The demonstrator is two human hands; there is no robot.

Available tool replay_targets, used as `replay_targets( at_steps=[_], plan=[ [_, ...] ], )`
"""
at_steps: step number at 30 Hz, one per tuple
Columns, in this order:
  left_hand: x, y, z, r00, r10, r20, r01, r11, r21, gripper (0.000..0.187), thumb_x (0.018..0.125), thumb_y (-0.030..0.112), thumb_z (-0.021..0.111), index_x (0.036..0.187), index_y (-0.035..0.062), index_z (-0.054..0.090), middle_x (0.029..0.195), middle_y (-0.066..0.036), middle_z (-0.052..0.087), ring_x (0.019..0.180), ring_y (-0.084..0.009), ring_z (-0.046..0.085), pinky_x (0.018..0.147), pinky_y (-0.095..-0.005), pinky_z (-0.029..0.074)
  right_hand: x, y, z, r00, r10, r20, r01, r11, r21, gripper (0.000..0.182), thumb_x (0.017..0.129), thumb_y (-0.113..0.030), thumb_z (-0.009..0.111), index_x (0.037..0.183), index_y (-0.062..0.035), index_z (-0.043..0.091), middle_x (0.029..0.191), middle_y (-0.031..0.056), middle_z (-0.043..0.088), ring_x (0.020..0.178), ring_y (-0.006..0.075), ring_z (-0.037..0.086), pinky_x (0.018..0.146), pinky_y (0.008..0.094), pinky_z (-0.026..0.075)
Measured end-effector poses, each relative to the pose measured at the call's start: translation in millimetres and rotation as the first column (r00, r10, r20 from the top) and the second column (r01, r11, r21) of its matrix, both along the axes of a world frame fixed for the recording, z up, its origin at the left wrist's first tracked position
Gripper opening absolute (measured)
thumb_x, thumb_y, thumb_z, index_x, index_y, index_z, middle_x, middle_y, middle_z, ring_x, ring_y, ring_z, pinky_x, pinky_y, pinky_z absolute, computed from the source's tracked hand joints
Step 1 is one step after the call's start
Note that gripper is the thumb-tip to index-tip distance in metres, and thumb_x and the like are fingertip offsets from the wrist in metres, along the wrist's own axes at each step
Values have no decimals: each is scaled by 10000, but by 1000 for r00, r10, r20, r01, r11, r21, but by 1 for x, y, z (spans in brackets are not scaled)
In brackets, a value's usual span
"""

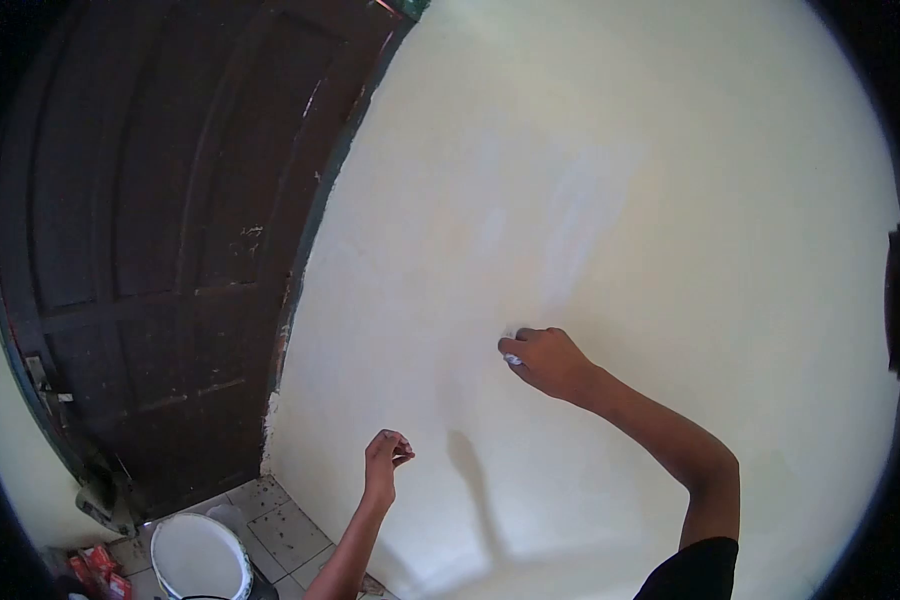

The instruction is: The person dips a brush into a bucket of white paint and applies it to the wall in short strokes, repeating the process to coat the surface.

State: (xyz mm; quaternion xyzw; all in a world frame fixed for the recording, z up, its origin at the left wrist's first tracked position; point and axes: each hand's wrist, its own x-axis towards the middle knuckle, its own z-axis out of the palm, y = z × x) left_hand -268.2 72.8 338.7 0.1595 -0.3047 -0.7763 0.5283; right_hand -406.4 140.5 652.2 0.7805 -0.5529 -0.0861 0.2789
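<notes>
My right hand (550,362) is closed and pressed to the cream wall (730,240), with the arm stretched out. A bit of something whitish (512,358) shows between its fingers; its kind is not clear. Up the wall from that hand run pale white streaks (580,220). My left hand (385,458) is raised lower down, in front of the wall, its fingers curled toward the thumb. Whether anything is in that hand cannot be made out.
A dark brown panelled door (160,200) with a metal handle (40,378) stands at left. On the tiled floor (285,530) are a white bucket (200,560) and red packets (100,570). A dark object (898,300) is at the right edge.
</notes>
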Motion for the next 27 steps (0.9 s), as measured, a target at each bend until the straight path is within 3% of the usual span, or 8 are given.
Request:
replay_targets(
  at_steps=[6, 11, 13, 17, 21, 23, 25, 27],
  plan=[
    [-5, -3, -4, 998, -19, 63, 18, 1000, 5, 180, 938, 197, 469, 810, 94, 542, 731, -24, 573, 724, -139, 586, 743, -329, 488, -36, -2, 101, 968, 7, 252, 68, 955, -288, 70, 777, -48, 639, 841, -43, 612, 770, 164, 633, 709, 338, 616, 669, 389, 486],
    [-12, -7, -13, 997, -5, 76, 4, 1000, 21, 174, 941, 224, 484, 818, 110, 533, 764, -14, 561, 732, -134, 566, 758, -353, 488, -28, 17, 141, 991, -91, -99, 10, 783, -622, 177, 795, -62, 617, 969, -96, 611, 799, 130, 587, 742, 310, 607, 641, 424, 501],
    [-14, -9, -14, 996, -22, 81, 16, 998, 66, 176, 939, 201, 473, 810, 98, 538, 740, -20, 569, 721, -133, 581, 744, -326, 483, -38, 11, 121, 925, -136, -355, -144, 738, -659, 227, 768, -56, 622, 988, -109, 618, 820, 119, 589, 756, 295, 616, 631, 417, 505],
    [-17, -13, -17, 995, -58, 84, 50, 994, 95, 167, 937, 228, 489, 823, 113, 528, 771, -10, 549, 753, -128, 561, 770, -352, 486, -71, -12, -13, 985, -44, -166, -42, 876, -481, 231, 760, -139, 630, 991, -137, 636, 870, 115, 543, 820, 267, 590, 643, 373, 517],
    [-14, -14, -16, 995, -78, 65, 74, 995, 62, 167, 937, 230, 492, 825, 112, 528, 781, -10, 545, 759, -128, 554, 780, -353, 487, -48, -11, -167, 903, 89, -421, -224, 933, -282, 201, 758, -121, 617, 914, -31, 527, 789, 207, 533, 749, 333, 615, 638, 364, 540],
    [-13, -10, -17, 994, -82, 71, 78, 995, 58, 170, 937, 236, 495, 825, 113, 528, 782, -10, 542, 757, -127, 552, 781, -352, 488, -31, -1, -215, 996, 89, -7, -89, 996, -4, 162, 760, -120, 615, 910, -75, 576, 843, 177, 580, 744, 308, 635, 622, 372, 535],
    [-12, -10, -11, 997, -56, 48, 52, 996, 69, 196, 948, 197, 462, 799, 93, 536, 742, -13, 557, 726, -126, 571, 757, -312, 483, -32, 1, -241, 983, -119, 139, 87, 972, 218, 106, 810, -126, 602, 901, -71, 605, 828, 135, 611, 737, 300, 639, 612, 386, 530],
    [-13, -10, -14, 997, -34, 70, 29, 997, 76, 195, 950, 197, 462, 801, 95, 535, 746, -12, 557, 729, -125, 568, 757, -311, 482, -45, -3, -225, 973, -129, 189, 103, 985, 139, 105, 827, -132, 599, 912, -73, 617, 819, 125, 622, 731, 292, 639, 619, 395, 530]
  ],
)
